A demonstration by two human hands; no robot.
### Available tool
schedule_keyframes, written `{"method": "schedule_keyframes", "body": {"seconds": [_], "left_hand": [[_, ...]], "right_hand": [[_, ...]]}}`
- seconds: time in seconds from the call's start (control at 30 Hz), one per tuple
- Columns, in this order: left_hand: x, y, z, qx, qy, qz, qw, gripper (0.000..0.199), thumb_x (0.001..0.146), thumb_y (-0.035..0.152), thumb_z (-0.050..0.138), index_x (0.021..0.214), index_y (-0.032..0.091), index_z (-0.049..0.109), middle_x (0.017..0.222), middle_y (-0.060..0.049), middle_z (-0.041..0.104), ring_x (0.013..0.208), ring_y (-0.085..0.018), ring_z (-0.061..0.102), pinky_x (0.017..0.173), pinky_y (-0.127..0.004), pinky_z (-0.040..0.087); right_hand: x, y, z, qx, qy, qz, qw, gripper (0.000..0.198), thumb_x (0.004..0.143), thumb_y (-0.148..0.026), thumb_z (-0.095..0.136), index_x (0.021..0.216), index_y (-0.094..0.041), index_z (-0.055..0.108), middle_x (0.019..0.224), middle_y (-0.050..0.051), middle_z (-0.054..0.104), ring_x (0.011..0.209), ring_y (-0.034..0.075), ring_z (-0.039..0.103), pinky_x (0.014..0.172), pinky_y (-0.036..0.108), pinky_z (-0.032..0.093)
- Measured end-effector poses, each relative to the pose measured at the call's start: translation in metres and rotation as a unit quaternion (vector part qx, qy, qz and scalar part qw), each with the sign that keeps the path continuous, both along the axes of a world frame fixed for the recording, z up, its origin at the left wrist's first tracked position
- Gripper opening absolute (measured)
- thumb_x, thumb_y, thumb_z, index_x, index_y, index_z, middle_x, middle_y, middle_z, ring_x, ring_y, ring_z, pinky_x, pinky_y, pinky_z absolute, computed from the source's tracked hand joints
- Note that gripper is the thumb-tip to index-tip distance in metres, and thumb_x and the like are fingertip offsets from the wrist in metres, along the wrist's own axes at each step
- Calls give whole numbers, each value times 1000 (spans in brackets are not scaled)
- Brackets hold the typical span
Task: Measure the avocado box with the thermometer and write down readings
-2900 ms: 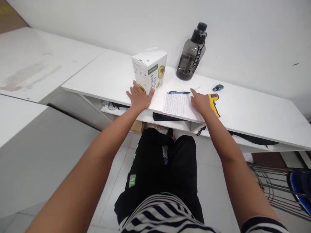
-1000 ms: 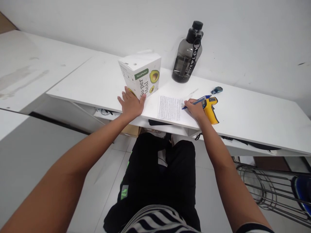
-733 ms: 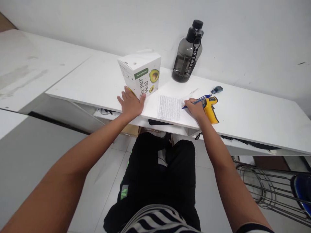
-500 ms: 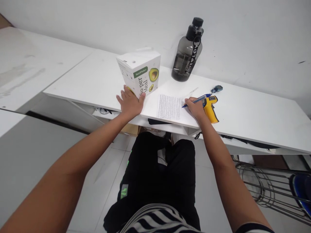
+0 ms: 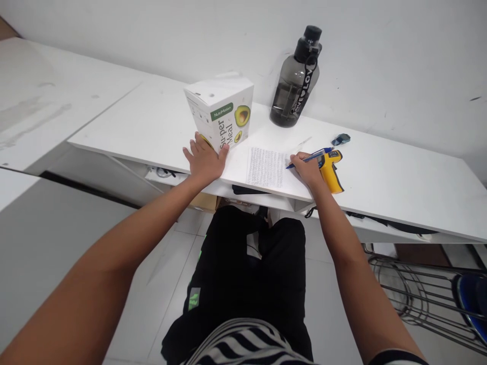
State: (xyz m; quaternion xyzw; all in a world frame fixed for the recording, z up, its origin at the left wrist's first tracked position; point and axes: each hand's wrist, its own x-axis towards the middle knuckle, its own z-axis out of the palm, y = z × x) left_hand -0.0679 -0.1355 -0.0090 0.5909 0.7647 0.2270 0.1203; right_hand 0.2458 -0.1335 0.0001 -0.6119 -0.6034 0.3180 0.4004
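Note:
My left hand (image 5: 206, 159), fingers spread, lies against the lower front corner of a white NutriMotion Su-per Meal box (image 5: 232, 119) with avocado pictures. The thumb touches its front face and the other fingers lie along its left side. My right hand (image 5: 307, 167) is closed round a blue pen (image 5: 320, 153), whose tip points left at the right edge of a sheet of paper (image 5: 265, 167). Dense small writing covers the sheet. Just beyond the right hand lies a yellow, pistol-shaped device (image 5: 332, 175), partly hidden by the hand.
A dark see-through water bottle (image 5: 291, 88), partly filled, stands by the wall behind the paper. To its right lies a small blue toy car (image 5: 341, 139). Below the white desk (image 5: 403, 177) runs an open shelf with dark items, and a wire rack (image 5: 422, 289) stands at lower right.
The view has shifted very slightly. Both hands, the box and the pen keep nearly the same places on the desk.

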Motion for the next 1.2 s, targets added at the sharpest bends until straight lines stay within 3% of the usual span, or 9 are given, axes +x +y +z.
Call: {"method": "schedule_keyframes", "body": {"seconds": [0.17, 0.37, 0.7, 0.83, 0.97, 1.07, 1.2], "left_hand": [[0, 0, -1, 5, -4, 2, 1000, 103, 100, 71, 34, 171, -1, 15, 179, -27, 17, 168, -44, 15, 136, -64, 2], [-2, 2, -3, 11, -10, -1, 1000, 106, 98, 74, 37, 172, 0, 16, 179, -26, 19, 168, -45, 15, 136, -65, 2], [-1, 0, -2, 7, -6, -2, 1000, 105, 98, 72, 38, 172, 1, 15, 179, -26, 19, 168, -46, 15, 136, -66, 2], [0, 0, -1, 3, -1, 0, 1000, 104, 98, 71, 37, 171, 1, 16, 180, -26, 18, 168, -46, 15, 136, -65, 3], [0, -1, 0, 10, -6, 0, 1000, 103, 98, 71, 38, 171, 2, 17, 180, -25, 19, 168, -45, 16, 136, -64, 3], [-1, -3, 1, 17, -15, 3, 1000, 102, 97, 70, 41, 170, 3, 20, 179, -26, 23, 167, -44, 18, 137, -62, 5], [-2, -5, -1, 58, -37, 11, 998, 92, 95, 64, 53, 166, 10, 29, 170, -26, 40, 163, -42, 31, 136, -62, 11]], "right_hand": [[0, 0, 1, 2, -8, -4, 1000, 33, 86, -39, 64, 59, -26, 50, 60, -2, 50, 68, 18, 50, 79, 35, 50], [0, 3, -3, 15, 12, -32, 999, 33, 85, -36, 62, 58, -26, 46, 58, -3, 48, 65, 17, 48, 73, 33, 49], [-1, -1, 3, 3, 1, -1, 1000, 31, 82, -36, 64, 56, -25, 51, 54, -3, 46, 62, 16, 47, 69, 33, 48], [2, 2, -1, 10, 17, -11, 1000, 37, 84, -46, 67, 57, -25, 54, 54, -3, 45, 59, 16, 44, 66, 33, 45], [4, 5, -5, 24, 42, -15, 999, 48, 89, -68, 65, 67, -25, 62, 55, -4, 43, 57, 16, 45, 64, 33, 44], [4, 3, -6, 46, 28, -23, 998, 55, 93, -77, 57, 78, -25, 68, 60, -2, 50, 64, 18, 55, 69, 34, 49], [2, -1, -9, 106, -54, -40, 992, 52, 98, -71, 54, 86, -24, 73, 83, 4, 71, 91, 24, 70, 88, 38, 55]]}}
